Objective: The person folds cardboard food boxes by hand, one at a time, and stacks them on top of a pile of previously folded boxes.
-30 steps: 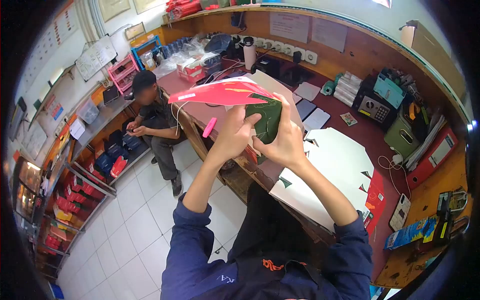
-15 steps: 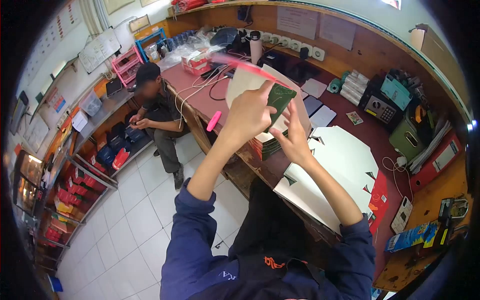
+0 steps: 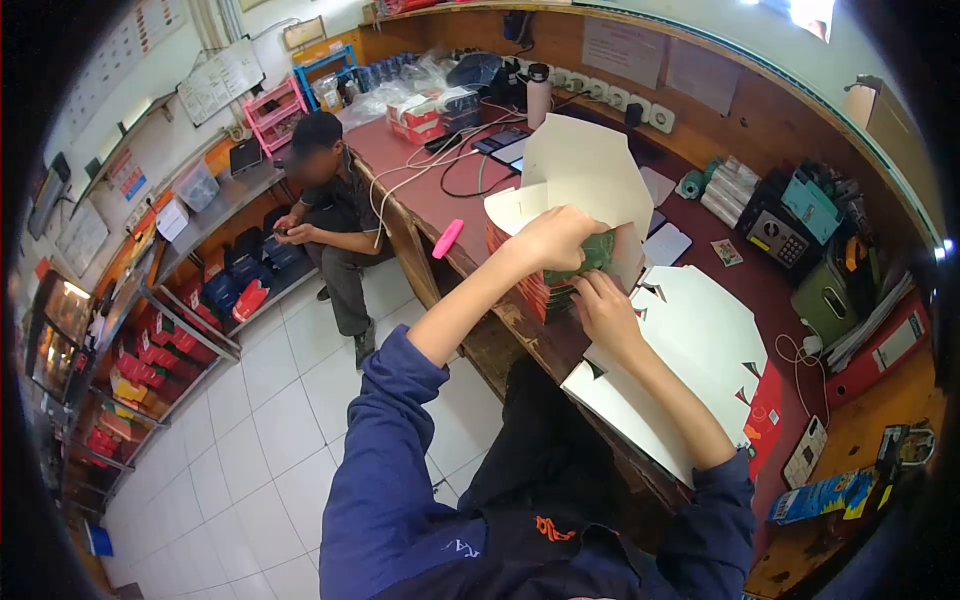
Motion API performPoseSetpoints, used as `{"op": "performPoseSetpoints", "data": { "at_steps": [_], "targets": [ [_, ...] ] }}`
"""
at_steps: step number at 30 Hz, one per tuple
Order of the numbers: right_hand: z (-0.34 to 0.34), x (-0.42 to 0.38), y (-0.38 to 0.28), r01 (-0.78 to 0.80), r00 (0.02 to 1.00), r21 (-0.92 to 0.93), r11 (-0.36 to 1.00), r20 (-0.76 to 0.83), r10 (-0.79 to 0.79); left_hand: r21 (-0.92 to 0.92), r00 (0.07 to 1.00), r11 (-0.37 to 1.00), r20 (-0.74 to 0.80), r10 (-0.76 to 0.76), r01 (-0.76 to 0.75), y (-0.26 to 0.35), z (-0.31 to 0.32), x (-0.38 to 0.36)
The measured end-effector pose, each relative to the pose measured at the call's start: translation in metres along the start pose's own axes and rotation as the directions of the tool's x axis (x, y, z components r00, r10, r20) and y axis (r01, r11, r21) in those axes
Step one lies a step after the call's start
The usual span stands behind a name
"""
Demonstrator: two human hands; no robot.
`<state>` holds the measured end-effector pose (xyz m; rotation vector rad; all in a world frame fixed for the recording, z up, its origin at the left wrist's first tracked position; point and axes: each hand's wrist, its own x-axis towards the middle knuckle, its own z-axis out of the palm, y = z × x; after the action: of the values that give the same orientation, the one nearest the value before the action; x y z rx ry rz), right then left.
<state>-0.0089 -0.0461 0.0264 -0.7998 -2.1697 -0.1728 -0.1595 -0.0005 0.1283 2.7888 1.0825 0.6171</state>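
A cardboard carton (image 3: 590, 165), cream inside with a green panel (image 3: 590, 254), sits at the table's front edge. Beneath it is a stack of nested cartons (image 3: 530, 293) with red and green edges. My left hand (image 3: 562, 240) is closed over the top of the green panel, fingers curled on it. My right hand (image 3: 606, 310) grips the panel's lower right side, its fingertips bent against it. What lies under the fingers is partly hidden. Flat white carton sheets (image 3: 700, 335) with small dark notches lie under my right forearm.
A pink cutter-like object (image 3: 448, 238) lies on the table edge. Behind stand a bottle (image 3: 538, 97), cables and phones. A small safe (image 3: 777, 238) and a red binder (image 3: 880, 345) are on the right. A seated person (image 3: 340, 235) is at the left.
The carton's raised flap has swung down and settled, its cream inside showing. My left hand has moved right and lower on the green panel; my right hand's extended fingers have bent against it.
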Motion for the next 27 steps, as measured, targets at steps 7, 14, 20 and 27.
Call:
{"op": "performPoseSetpoints", "data": {
  "at_steps": [7, 14, 20, 27],
  "targets": [
    [-0.002, 0.002, 0.012, 0.101, 0.994, -0.032, 0.994, -0.046, -0.102, 0.067, 0.982, 0.982, -0.091, -0.168, 0.174, 0.009, 0.026, -0.003],
    [-0.007, 0.005, 0.034, 0.209, 0.978, -0.144, 0.967, 0.057, -0.202, -0.009, 0.966, 0.985, -0.194, -0.172, 0.173, 0.010, 0.035, -0.013],
    [-0.002, 0.009, 0.047, 0.182, 0.983, -0.094, 0.979, -0.005, -0.183, 0.064, 0.961, 0.974, -0.186, -0.203, 0.218, 0.020, 0.032, -0.015],
    [0.001, 0.007, 0.048, 0.093, 0.996, -0.048, 0.995, -0.014, -0.093, 0.096, 0.951, 0.959, -0.186, -0.247, 0.267, 0.021, 0.034, -0.013]
  ]
}}
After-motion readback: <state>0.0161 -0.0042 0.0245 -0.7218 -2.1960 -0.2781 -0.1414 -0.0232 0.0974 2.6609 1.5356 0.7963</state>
